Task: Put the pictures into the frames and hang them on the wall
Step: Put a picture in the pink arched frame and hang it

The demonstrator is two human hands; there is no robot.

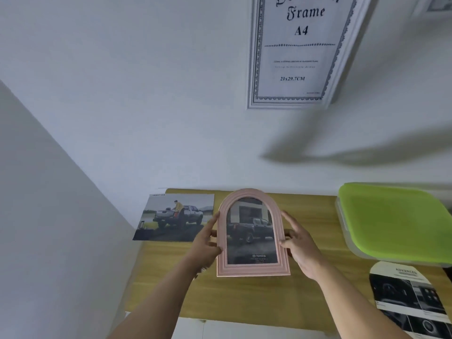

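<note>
Head view, pink arched plastic picture frame [253, 233] with a truck photo, left hand [207, 243] and right hand [299, 248] gripping its sides, above light wooden table [315, 216].

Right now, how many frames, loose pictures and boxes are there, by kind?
Frames: 2, the pink arched frame and the white document frame; a cut-off corner item is unclear.
Loose pictures: 2, the pickup picture and the arch-cut picture.
Green-lidded box: 1.
Total: 5.

Two frames: one pink arched frame [253, 269] above the middle of the tabletop [244, 297], one white document frame [293, 57] on the wall [146, 94]. Three pictures: one framed print [252, 233] in the pink one, one truck picture [175, 217] at the tabletop's far left corner, one arch-cut sheet [406, 297] at its right edge. One green-lidded box [393, 221].
</note>
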